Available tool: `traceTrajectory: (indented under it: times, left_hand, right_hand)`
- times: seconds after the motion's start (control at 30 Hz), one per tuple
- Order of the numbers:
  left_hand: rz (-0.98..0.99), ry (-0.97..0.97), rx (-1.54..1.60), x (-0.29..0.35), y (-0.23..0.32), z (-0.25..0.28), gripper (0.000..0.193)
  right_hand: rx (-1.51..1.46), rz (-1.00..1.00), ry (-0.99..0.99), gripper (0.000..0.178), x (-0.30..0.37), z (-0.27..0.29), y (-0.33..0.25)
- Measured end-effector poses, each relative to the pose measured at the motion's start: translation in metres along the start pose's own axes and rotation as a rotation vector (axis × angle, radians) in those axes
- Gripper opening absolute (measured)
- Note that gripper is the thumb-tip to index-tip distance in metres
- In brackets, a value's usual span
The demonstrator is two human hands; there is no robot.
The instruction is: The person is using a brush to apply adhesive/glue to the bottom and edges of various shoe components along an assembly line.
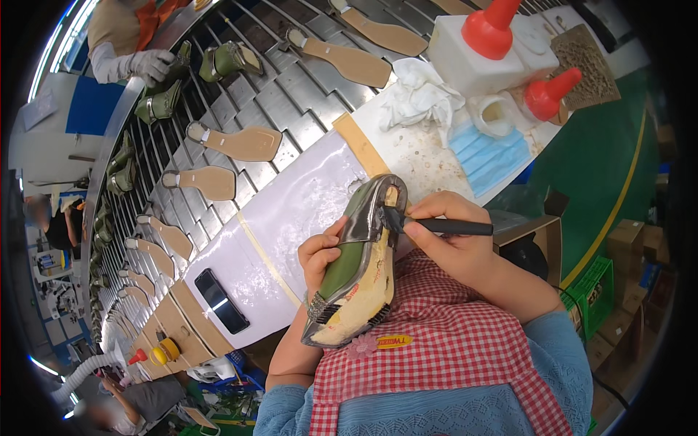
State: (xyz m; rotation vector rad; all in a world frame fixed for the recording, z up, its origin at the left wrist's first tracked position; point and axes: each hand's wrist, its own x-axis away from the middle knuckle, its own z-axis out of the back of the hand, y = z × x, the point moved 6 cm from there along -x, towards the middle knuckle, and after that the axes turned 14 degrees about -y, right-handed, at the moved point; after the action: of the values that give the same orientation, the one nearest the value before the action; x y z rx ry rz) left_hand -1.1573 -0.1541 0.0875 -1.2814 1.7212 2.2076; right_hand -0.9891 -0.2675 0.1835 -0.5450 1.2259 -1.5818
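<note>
My left hand is closed round the side of a green and dark-metallic shoe upper, held tilted above the table in front of my apron. Its pale underside faces up and to the right, and part of it looks rough and yellowish. Between the fingers and thumb of my right hand is a black-handled brush. Its dark tip touches the underside near the rounded heel end at the top. The palm side of my left hand is hidden behind the shoe.
A phone lies on the white-covered worktable. At the table's right end are a crumpled white cloth, a blue face mask, an open white container and red-nozzled bottles. Beyond, tan soles line a slatted conveyor; a co-worker's gloved hand touches shoes.
</note>
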Motion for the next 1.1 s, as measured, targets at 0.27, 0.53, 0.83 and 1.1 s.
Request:
traceTrajectory:
  times: [0.27, 0.53, 0.83, 1.1]
  left_hand:
    - [0.015, -0.004, -0.021, 0.003, 0.002, 0.001, 0.034]
    - [0.008, -0.006, -0.043, 0.003, -0.002, 0.003, 0.039]
    - [0.454, 0.100, 0.624, -0.054, -0.013, 0.049, 0.091]
    - [0.420, 0.145, 1.129, -0.168, -0.078, 0.110, 0.089]
  right_hand:
    - [-0.179, -0.151, -0.107, 0.010, 0.005, -0.003, 0.004]
    - [-0.440, -0.266, -0.289, 0.013, 0.003, -0.005, 0.018]
    - [-0.816, -0.149, 0.053, 0.014, -0.008, 0.039, 0.003]
    - [-0.826, -0.132, -0.034, 0.017, -0.005, 0.043, -0.003]
